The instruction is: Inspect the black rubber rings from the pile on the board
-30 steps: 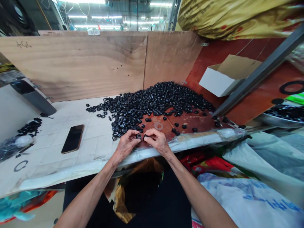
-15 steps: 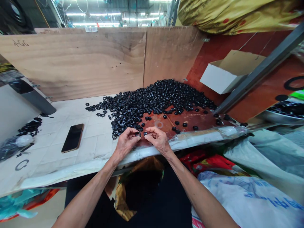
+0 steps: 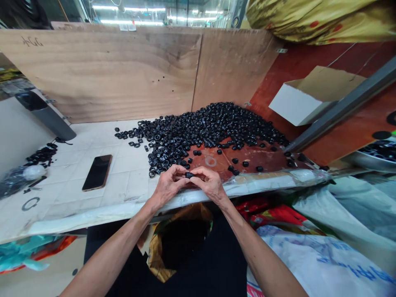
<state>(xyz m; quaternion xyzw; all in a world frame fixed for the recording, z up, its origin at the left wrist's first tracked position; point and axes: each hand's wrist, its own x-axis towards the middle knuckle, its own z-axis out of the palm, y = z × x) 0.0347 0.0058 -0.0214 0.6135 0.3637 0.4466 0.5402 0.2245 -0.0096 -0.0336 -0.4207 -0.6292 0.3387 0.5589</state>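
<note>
My left hand [image 3: 168, 184] and my right hand [image 3: 210, 182] meet over the table's front edge, fingertips touching. Between them they pinch small black plastic fittings [image 3: 189, 175], pressed end to end: a ring-shaped nut on the left side, a small black cap-like piece on the right. The fingers partly cover both pieces. Just beyond my hands spreads a large heap of black nuts and caps [image 3: 213, 123]; the hexagonal ring nuts lie on its left part. Several loose black caps [image 3: 245, 163] are scattered on the red-brown surface to the right.
A phone [image 3: 97, 172] lies on the white tabletop to the left, near a flat grey ring [image 3: 31, 203]. A wooden board [image 3: 123, 74] closes off the back. A white box [image 3: 295, 103] hangs at right behind a metal bar [image 3: 337, 111]. Below the edge is an open yellow sack [image 3: 157, 251].
My hands have come together. The nut in my left fingers and the piece in my right, apart before, now meet. The view has shifted slightly.
</note>
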